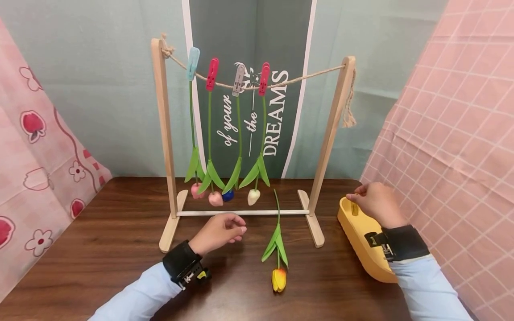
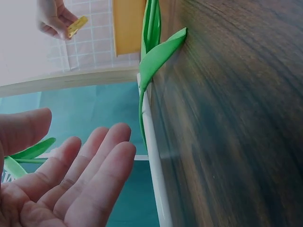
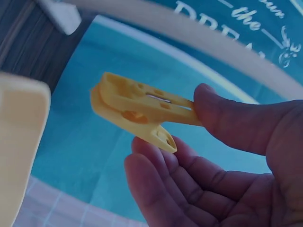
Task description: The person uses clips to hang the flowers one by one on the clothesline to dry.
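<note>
Between thumb and fingers my right hand [image 1: 377, 203] pinches a yellow clothespin [image 3: 137, 109], held over the far end of a yellow basket [image 1: 361, 243]. My left hand [image 1: 218, 232] hovers above the table with fingers loosely extended, nothing in it. To its right lies a yellow-orange artificial tulip [image 1: 279, 280], its stem pointing toward the rack. Several tulips hang upside down from a rope [image 1: 309, 76], held by a blue clothespin [image 1: 193, 63], a red clothespin [image 1: 212, 75], a grey clothespin [image 1: 238, 80] and another red clothespin [image 1: 264, 79].
A wooden rack with a left post [image 1: 164, 125], a right post [image 1: 333, 129] and a white crossbar [image 1: 241, 213] stands on the dark wood table [image 1: 120, 249]. Behind it hangs a teal and grey cloth [image 1: 132, 89]. Pink cloths flank both sides.
</note>
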The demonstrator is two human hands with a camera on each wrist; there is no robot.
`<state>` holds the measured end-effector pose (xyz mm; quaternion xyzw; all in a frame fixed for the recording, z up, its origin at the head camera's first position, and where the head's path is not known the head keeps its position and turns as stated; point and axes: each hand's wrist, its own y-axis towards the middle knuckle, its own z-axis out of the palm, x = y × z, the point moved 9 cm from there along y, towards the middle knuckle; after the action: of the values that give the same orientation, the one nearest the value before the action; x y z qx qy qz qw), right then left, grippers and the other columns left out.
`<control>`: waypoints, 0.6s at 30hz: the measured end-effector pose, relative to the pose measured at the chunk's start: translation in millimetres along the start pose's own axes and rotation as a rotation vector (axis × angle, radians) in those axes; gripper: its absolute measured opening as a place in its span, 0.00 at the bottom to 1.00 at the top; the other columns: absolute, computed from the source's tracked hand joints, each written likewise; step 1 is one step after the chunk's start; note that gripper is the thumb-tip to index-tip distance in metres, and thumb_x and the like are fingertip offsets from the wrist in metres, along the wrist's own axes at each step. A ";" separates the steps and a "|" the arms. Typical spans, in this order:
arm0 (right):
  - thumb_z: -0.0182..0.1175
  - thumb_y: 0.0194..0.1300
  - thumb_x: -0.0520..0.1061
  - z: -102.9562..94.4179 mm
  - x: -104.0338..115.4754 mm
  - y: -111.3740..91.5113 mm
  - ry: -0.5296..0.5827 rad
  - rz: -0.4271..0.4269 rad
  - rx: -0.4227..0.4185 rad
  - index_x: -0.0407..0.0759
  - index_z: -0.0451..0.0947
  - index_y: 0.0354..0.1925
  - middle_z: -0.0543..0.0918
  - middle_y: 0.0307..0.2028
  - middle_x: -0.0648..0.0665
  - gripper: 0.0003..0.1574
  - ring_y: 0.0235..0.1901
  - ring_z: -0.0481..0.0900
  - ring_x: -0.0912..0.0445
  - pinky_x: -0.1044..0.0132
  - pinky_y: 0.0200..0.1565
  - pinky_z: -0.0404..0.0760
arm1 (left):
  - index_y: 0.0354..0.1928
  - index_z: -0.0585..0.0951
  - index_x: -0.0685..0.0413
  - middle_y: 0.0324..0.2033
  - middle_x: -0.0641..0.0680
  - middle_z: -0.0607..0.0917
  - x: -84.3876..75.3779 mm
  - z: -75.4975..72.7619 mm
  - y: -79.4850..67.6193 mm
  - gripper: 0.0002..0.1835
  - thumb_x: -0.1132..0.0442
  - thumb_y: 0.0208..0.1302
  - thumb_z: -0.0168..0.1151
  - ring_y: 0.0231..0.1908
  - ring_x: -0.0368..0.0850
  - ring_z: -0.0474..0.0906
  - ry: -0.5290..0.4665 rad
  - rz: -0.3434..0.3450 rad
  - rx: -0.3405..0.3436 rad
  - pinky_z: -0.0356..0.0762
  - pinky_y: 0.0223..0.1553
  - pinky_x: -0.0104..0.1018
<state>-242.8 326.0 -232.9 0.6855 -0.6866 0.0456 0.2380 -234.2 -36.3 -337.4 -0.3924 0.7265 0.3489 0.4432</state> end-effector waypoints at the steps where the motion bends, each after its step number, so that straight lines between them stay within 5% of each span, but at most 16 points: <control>1: 0.66 0.62 0.49 0.0 3.8 -0.6 0.006 -0.004 -0.009 0.29 0.79 0.35 0.81 0.27 0.39 0.20 0.25 0.75 0.48 0.61 0.25 0.71 | 0.44 0.80 0.66 0.30 0.60 0.85 0.0 0.7 1.4 0.12 0.63 0.65 0.65 0.33 0.59 0.84 -0.002 0.002 0.000 0.83 0.34 0.43; 18: 0.66 0.63 0.48 19.8 58.8 -4.7 0.157 -0.069 -0.044 0.30 0.81 0.38 0.82 0.27 0.40 0.19 0.25 0.76 0.50 0.61 0.26 0.73 | 0.44 0.80 0.65 0.33 0.63 0.84 1.7 30.3 23.7 0.11 0.63 0.66 0.63 0.37 0.62 0.83 -0.037 -0.018 0.045 0.83 0.37 0.42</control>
<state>-240.4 263.9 -228.7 0.6977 -0.6425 0.0758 0.3078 -244.4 -0.2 -346.2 -0.3822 0.7224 0.3355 0.4685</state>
